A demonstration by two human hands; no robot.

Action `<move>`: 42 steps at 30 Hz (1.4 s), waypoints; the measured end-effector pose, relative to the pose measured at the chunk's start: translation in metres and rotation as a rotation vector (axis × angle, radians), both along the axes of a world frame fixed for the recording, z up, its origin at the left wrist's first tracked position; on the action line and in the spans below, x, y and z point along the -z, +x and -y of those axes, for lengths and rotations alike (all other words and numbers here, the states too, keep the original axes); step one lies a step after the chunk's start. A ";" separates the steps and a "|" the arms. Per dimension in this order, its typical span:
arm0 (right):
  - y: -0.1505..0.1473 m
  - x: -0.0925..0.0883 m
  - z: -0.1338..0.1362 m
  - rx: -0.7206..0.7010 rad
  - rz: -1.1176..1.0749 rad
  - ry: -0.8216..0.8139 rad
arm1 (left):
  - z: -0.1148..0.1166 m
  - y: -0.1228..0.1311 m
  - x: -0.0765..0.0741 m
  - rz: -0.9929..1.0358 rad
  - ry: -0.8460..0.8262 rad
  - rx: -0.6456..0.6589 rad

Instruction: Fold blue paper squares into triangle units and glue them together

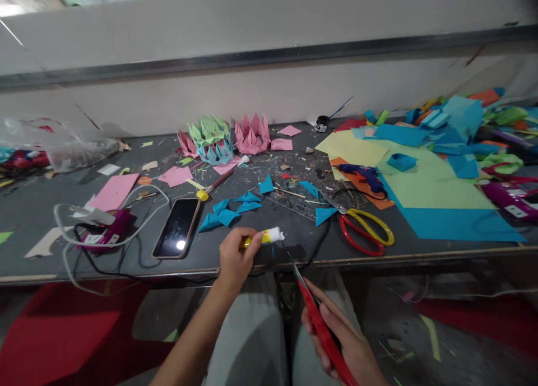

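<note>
Item 1, lower centre, nearest: right hand (348, 347), fingers closed along a red paper (321, 324), which is seen edge-on with its narrow tip pointing up towards the table (33, 207) edge.

Item 2, upper left: clear bag (63, 145) with coloured contents, too blurred to name.

Item 3, left: purple device (107, 232) with white cable.

Item 4, left of centre: phone (176, 228), flat, screen up.

Item 5, centre: blue folds (227, 212), a loose cluster behind the left hand.

Item 6, centre: left hand (235, 257), pinched on a glue tube (269, 237), nozzle aimed right, just above the red paper's tip and apart from it.

Item 7, upper centre: paper flowers (252, 135), pink, green and blue.

Item 8, right of centre: scissors (365, 229), lying open.

Item 9, right: glue gun (365, 176) on coloured sheets (437, 190).

Handling note (judgement): bring nozzle and tip together over the table, not the lap. Squeeze lightly, since a small dot suits so narrow a point. Keep the right-hand fingers back from the tip so they stay clean.
</note>
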State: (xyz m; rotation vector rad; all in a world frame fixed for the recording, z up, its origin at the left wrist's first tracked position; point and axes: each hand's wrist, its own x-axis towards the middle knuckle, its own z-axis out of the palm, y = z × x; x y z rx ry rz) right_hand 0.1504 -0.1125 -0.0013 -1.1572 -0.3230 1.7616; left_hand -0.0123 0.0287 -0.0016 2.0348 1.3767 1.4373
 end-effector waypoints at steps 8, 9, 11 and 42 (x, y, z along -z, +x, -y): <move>0.007 0.017 0.012 0.056 0.071 -0.049 | -0.029 0.002 -0.018 -0.033 -0.589 0.044; 0.009 0.017 0.011 0.062 0.077 -0.046 | -0.031 0.003 -0.019 -0.045 -0.625 0.066; 0.012 0.015 0.009 0.078 0.083 -0.040 | -0.034 0.004 -0.019 -0.065 -0.681 0.118; 0.020 0.012 0.003 0.080 0.085 -0.048 | -0.040 0.006 -0.027 -0.193 -0.707 0.221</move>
